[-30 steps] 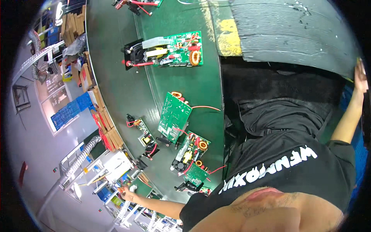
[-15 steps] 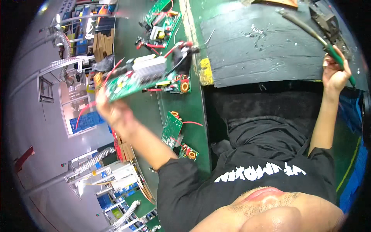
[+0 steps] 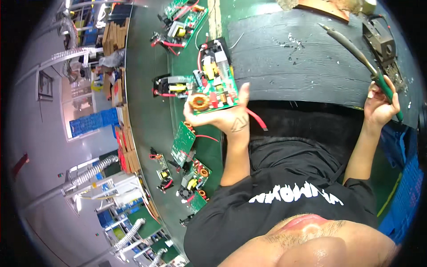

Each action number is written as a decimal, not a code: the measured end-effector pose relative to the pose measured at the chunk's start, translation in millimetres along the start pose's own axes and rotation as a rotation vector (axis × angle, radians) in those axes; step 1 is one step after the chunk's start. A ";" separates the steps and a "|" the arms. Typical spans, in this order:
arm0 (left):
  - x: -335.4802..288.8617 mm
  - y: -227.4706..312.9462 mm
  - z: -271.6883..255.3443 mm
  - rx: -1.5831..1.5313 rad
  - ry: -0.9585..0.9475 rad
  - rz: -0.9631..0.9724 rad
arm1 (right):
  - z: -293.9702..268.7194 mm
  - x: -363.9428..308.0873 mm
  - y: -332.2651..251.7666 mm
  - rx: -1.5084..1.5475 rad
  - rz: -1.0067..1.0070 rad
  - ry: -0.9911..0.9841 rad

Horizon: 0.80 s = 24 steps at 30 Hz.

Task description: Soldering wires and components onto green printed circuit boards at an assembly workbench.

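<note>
My left hand [image 3: 222, 116] grips a green circuit board [image 3: 214, 82] by its near end, with the component side facing up. A copper-wound ring coil, yellow transformers and a metal heat sink stand on that board, and a red wire [image 3: 257, 119] hangs past my wrist. My right hand [image 3: 380, 104] is closed round the green handle of a soldering iron [image 3: 356, 51], whose tip points up and left over a dark mat [image 3: 284, 62]. Beside the iron sits a dark metal iron stand [image 3: 380, 44].
More circuit boards with red wires lie on the green bench to the left, such as a bare-backed board [image 3: 183, 143] and one farther off [image 3: 182, 29]. A wooden piece [image 3: 324, 10] rests at the mat's far edge. Small metallic bits are scattered on the mat.
My left hand has swung right with the circuit board, from over the left bench to the mat's left edge, and the board has turned. The soldering iron has shifted slightly down.
</note>
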<state>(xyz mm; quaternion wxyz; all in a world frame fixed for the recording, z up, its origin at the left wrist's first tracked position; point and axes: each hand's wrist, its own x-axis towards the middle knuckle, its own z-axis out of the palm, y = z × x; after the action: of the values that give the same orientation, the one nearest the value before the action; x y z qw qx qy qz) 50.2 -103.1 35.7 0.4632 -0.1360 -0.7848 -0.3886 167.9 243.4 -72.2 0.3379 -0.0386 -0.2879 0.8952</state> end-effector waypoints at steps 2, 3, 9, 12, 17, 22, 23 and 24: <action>-12.8 10.7 9.3 0.139 -0.044 0.078 | -6.9 -1.8 -16.3 -0.036 -0.005 0.080; -16.9 13.2 13.5 0.127 -0.026 0.071 | -8.7 -0.9 -15.4 -0.038 0.011 0.073; 16.9 32.0 39.5 -0.160 0.168 -0.295 | -8.4 0.0 -16.1 -0.114 -0.010 0.134; 33.6 13.9 52.3 -0.015 0.227 -0.271 | -10.8 0.9 -15.4 -0.130 -0.026 0.105; 0.8 70.6 25.3 0.458 -0.532 -0.054 | -17.1 0.6 -21.6 -0.101 -0.012 0.093; -44.1 52.7 -6.5 0.477 -0.966 0.154 | -13.3 3.6 -25.2 -0.039 -0.005 0.074; -49.5 45.7 -9.2 0.476 -0.969 0.150 | -11.7 4.1 -25.5 -0.043 -0.002 0.076; -53.4 38.1 -9.1 0.465 -0.964 0.193 | -9.9 4.9 -25.7 -0.029 0.014 0.074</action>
<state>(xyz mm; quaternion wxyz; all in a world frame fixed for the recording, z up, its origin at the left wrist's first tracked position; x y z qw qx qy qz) 106.2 -76.8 12.2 0.1021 -0.2644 -0.9575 -0.0540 181.7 267.0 -65.9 0.3414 -0.0785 -0.2881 0.8912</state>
